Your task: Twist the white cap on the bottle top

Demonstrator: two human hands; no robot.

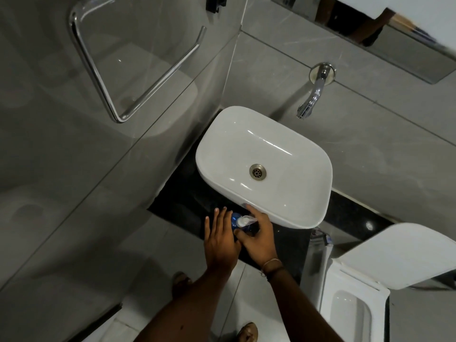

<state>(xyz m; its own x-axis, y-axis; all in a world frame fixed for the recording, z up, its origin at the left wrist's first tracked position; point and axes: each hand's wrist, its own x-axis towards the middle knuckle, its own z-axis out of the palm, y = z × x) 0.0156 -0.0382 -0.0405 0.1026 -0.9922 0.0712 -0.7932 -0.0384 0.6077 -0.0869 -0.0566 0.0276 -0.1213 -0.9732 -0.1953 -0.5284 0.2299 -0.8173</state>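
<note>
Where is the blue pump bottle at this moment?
In the head view, the blue pump bottle with the clear pump head stands on the black counter, just before the white basin, between the left hand and the right hand.

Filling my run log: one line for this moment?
right hand grips blue pump bottle | left hand open beside it | black counter

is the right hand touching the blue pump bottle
Touching. The head view shows the right hand wrapped round the blue pump bottle, thumb against its near side and fingers behind the white pump head.
</note>
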